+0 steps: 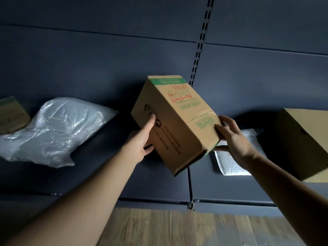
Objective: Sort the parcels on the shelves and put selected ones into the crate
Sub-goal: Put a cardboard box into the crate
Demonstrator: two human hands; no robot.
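Note:
A brown cardboard box (174, 119) with green print and red handwriting is tilted above the dark shelf (99, 174), held between both hands. My left hand (142, 139) grips its left side, thumb up on the face and fingers under it. My right hand (232, 139) holds the right near corner, thumb on top and fingers beneath. No crate is in view.
A crumpled white plastic mailer (53, 132) lies on the shelf at left, with a small cardboard box (12, 114) beyond it. A padded white envelope (229, 162) lies under my right hand. A large cardboard box (305, 141) stands at right. Wooden floor (177, 228) shows below.

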